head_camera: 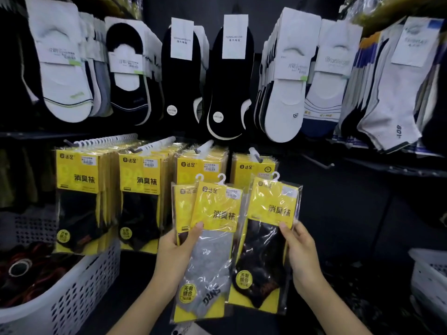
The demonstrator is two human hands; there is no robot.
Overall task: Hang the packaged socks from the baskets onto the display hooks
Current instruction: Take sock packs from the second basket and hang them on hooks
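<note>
Pinches clear-wrapped, yellow-card packet of dark socks [266, 250] in right hand [300, 252], thumb on its front. Clamps fanned grey-sock packets [210, 257] in left hand [174, 252]. Judged mid-step: held below the rack, not yet hung. Calls next for threading white hanger loop [275, 176] onto short display hook [256, 154] just above. Leaves open room to the right; crowded lower left by white perforated plastic basket [72, 293].

Both forearms reach up from below. The left hand [177, 257] grips the grey sock packet [210, 262], thumb on its front. The right hand [301, 252] pinches the dark sock packet [263, 247], thumb in front.
</note>
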